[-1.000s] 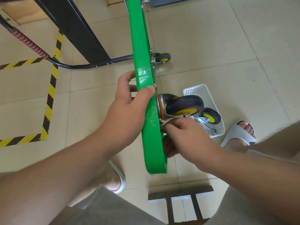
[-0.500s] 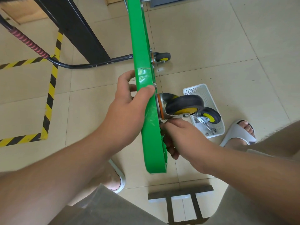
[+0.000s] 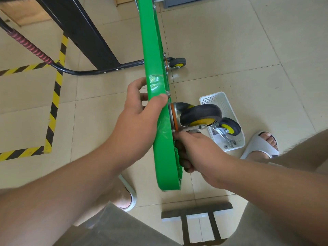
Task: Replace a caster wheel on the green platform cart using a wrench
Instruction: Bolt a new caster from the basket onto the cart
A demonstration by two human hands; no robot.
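The green platform cart [image 3: 150,41] stands on its long edge, with its underside facing right. My left hand [image 3: 138,125] grips the upper edge, thumb over the rim. A black and yellow caster wheel [image 3: 200,115] sticks out from the underside on a metal swivel plate. My right hand [image 3: 197,150] is curled just below that plate. Its thumb and fingertips pinch at the plate's lower edge against the deck, and the small part between them is hidden. A wrench [image 3: 224,137] and a spare caster [image 3: 229,127] lie in the white basket [image 3: 223,103].
A second mounted caster [image 3: 177,63] touches the floor farther along the cart. The cart's black handle tube [image 3: 99,71] curves left past a black frame leg [image 3: 85,32]. Yellow-black tape [image 3: 55,107] marks the tiled floor. A dark metal frame [image 3: 197,210] lies near my slippered feet [image 3: 262,146].
My right hand has slid a little lower and closer to the deck at the caster's base. My left hand and the cart have stayed still.
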